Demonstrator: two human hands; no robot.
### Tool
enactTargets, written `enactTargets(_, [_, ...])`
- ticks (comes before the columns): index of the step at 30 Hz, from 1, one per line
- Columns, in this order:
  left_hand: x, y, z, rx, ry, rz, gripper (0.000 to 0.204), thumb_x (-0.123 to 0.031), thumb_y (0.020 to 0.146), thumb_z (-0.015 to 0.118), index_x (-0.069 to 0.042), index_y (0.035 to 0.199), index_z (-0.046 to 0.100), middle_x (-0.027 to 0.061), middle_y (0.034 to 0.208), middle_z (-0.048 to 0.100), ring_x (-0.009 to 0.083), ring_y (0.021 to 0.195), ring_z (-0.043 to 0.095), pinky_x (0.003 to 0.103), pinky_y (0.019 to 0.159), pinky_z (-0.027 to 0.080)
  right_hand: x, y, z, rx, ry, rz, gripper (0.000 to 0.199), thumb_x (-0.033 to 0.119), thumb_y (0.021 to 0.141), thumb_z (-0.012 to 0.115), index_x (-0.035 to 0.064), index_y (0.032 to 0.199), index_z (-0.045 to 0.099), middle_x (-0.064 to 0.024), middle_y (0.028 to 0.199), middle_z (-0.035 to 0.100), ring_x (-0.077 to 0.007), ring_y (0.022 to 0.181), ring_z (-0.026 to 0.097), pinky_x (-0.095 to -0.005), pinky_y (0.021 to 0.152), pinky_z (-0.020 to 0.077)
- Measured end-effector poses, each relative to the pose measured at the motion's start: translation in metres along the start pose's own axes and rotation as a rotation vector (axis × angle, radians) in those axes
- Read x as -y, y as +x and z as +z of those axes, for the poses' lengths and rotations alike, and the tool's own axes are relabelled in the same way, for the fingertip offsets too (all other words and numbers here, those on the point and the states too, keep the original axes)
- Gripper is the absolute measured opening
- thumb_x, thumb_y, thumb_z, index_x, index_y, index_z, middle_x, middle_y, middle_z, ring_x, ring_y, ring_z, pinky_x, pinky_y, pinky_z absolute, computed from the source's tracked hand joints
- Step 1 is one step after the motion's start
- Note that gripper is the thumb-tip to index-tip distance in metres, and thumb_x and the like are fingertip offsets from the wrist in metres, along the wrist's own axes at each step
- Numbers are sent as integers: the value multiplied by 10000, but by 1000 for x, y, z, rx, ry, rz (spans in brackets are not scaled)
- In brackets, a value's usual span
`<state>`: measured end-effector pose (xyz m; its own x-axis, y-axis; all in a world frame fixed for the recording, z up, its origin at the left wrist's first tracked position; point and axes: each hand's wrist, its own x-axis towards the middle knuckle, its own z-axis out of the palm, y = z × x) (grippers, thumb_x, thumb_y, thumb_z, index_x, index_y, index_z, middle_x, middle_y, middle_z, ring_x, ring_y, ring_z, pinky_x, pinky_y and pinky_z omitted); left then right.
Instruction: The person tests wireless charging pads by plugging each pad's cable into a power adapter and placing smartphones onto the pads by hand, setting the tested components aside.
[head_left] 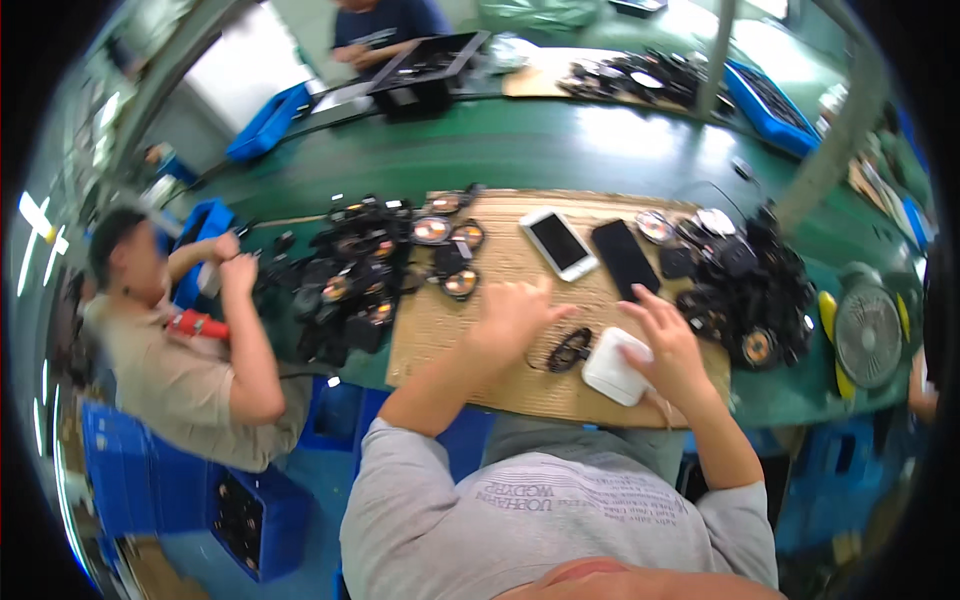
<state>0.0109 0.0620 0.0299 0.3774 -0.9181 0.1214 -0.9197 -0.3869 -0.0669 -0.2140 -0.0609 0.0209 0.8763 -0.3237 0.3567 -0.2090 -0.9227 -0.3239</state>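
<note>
Steadying the white case wants a light thumb from the right hand, fingers apart (left hand likewise spread).

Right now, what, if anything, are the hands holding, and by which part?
Left hand: nothing. Right hand: its thumb lies over the right edge of the white box; whether it grips is unclear.

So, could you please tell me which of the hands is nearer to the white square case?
Right. The right hand reaches over the right edge of the white square case; the left hand is apart from it, off to its left.
</note>
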Motion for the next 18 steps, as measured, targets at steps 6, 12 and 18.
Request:
enactTargets(6, [-15, -7, 30, 120, 29, 9, 538, -583, 875, 579, -60, 1000, 616, 131, 845, 691, 249, 685, 675, 389, 592, 496, -57, 56, 49, -40, -220, 154, 681, 233, 823, 710, 148, 1441, 437, -252, 1460, 420, -414, 1294, 472, -430, 1029, 443])
enactTargets(12, [8, -23, 13, -12, -207, 127, 504, -487, 888, 623, -45, 1122, 565, 179, 923, 637, 278, 719, 648, 374, 620, 532, -82, 58, 79, -136, -200, 144, 654, 179, 792, 739, 139, 1396, 489, -285, 1401, 466, -438, 1258, 484, -433, 1022, 440])
enactTargets(18, [19, 40, 28, -288, -1552, 5, 401, -415, 1005, 519, -77, 1218, 539, 110, 954, 610, 196, 803, 617, 329, 676, 551, -76, 67, 57, -78, 51, 239, 545, 98, 784, 716, 112, 1296, 531, -219, 1348, 523, -404, 1195, 522, -421, 1023, 430])
